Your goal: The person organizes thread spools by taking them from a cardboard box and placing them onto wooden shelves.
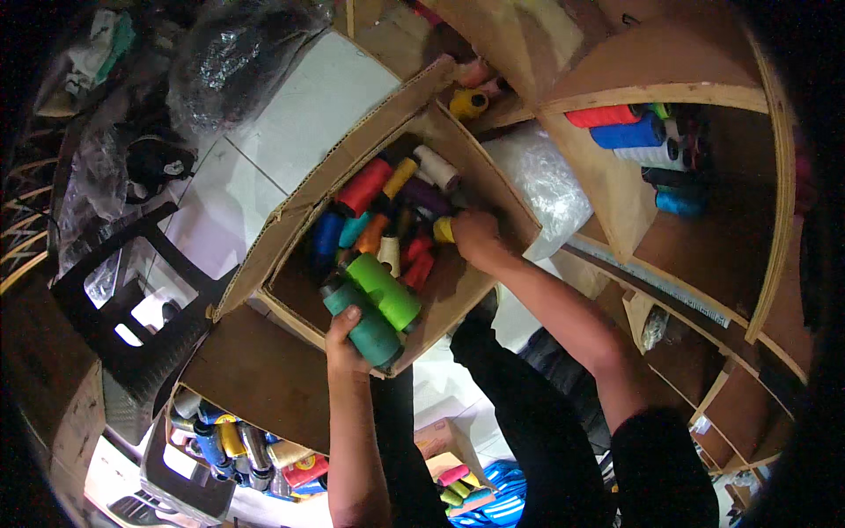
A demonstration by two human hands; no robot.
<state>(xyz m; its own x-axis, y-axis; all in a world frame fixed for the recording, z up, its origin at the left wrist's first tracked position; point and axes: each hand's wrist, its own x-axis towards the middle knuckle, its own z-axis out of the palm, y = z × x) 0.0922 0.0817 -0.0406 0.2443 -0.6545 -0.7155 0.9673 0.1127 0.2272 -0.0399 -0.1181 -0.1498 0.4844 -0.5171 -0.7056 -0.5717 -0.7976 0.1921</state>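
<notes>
A cardboard box (308,189) with raised flaps holds several thread spools in mixed colours. My left hand (348,339) is closed around a dark teal thread cone (368,327), thumb on its side, at the box's near edge. Right beside that lies a bright green thread cone (385,295). My right hand (476,239) reaches into the box from the right, its fingers closed at a small yellow thread spool (443,231), partly hidden by the hand. Around it are a purple spool (429,199), red spools (418,268), a cream spool (388,253) and a blue spool (328,236).
Wooden shelves (656,101) on the right hold more spools, among them a blue cone (629,132). Clear plastic wrapping (541,180) lies between box and shelves. A black plastic stool (141,299) stands left. More spools (233,440) sit below the box at lower left.
</notes>
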